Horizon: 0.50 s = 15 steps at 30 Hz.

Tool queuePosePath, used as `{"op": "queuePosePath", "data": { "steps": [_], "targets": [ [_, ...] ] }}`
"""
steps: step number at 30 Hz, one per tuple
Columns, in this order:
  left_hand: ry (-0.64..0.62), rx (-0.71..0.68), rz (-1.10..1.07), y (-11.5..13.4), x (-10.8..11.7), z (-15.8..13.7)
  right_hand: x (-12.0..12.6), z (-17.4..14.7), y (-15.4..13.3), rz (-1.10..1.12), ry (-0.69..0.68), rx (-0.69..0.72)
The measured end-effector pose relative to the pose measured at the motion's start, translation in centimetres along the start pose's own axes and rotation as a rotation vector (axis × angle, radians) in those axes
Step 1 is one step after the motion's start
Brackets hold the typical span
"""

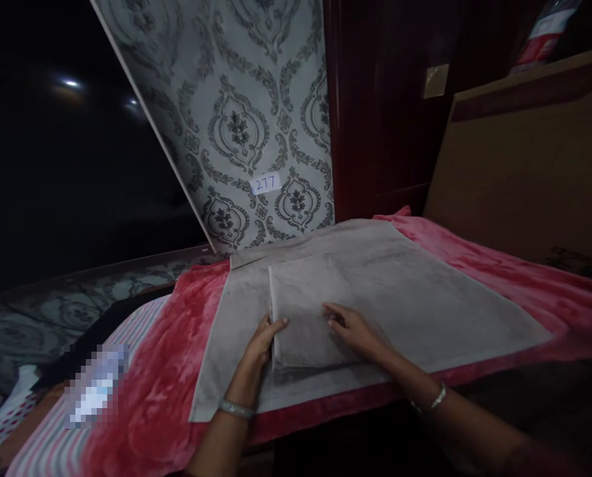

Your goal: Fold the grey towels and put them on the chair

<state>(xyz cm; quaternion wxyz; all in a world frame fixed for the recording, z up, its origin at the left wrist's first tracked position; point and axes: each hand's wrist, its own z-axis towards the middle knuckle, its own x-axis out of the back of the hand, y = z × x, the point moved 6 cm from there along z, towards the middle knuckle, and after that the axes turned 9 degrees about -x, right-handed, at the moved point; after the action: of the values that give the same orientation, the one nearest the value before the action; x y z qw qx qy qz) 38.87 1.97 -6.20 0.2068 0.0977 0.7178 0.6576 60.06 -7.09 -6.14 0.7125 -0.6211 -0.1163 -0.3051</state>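
Observation:
A large grey plush cloth [425, 311] lies spread over a red and pink fleece blanket [161, 358]. On its left half is a flat folded grey towel [303, 285] with a pale hem along its left side. Where the towel's right side ends is hard to make out against the cloth. My left hand [263, 338] holds the towel's left edge, thumb on top and fingers underneath. Over the towel's right part, my right hand [350, 328] is slightly blurred, its fingers bent but apart and nothing seen between them. Each wrist wears a bracelet.
Behind are patterned wallpaper [238, 132] with a paper label "277" [266, 183] and a dark red panel [370, 99]. A large cardboard box [529, 159] stands at right, a bottle [547, 36] on it. A dark screen [77, 165] and striped fabric [52, 424] are at left.

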Motion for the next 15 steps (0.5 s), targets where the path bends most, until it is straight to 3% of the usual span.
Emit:
{"op": "queuePosePath", "data": {
  "steps": [5, 10, 15],
  "targets": [
    [-0.011, -0.002, -0.045, -0.8, 0.3, -0.7, -0.3, 3.8, -3.9, -0.139, 0.004, 0.035],
    [0.034, -0.066, -0.061, -1.6, 0.5, -1.2, -3.4, 6.8, -6.1, -0.266, -0.101, 0.001],
    [0.011, -0.089, -0.098, -1.1, 0.0, -2.1, -6.4, 8.1, -6.7, -0.312, -0.12, -0.009]
  ]
}}
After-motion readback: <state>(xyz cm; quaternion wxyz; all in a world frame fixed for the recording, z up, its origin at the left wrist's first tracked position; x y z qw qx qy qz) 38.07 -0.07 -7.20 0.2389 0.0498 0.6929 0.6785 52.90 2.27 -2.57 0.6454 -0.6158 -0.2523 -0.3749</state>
